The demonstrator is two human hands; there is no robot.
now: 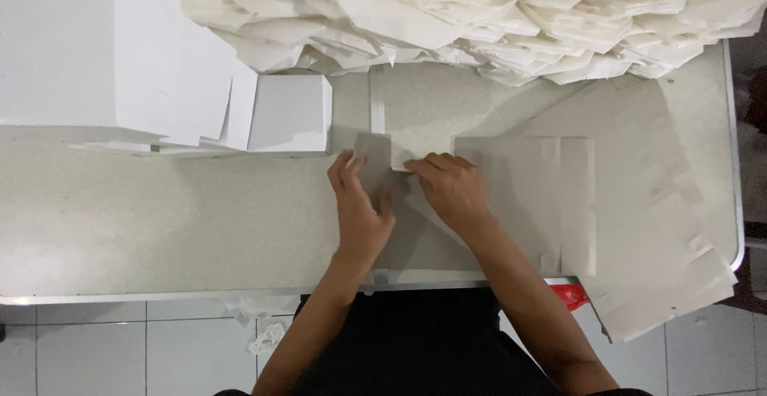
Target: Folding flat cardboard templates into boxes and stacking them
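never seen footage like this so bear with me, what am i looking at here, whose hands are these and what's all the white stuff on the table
There is no machine here: a person wears a camera on the head, so the single picture looks straight down at that person's own two bare hands. The left hand and right hand both press flat on a grey cardboard sheet lying on the table; neither grips it. To the right lies a stack of flat grey sheets, partly hanging over the table edge. Along the far side is a big heap of folded white paper pieces. At the left stand white boxes, finished-looking, beside taller white stacks. Below the table you see a tiled floor.
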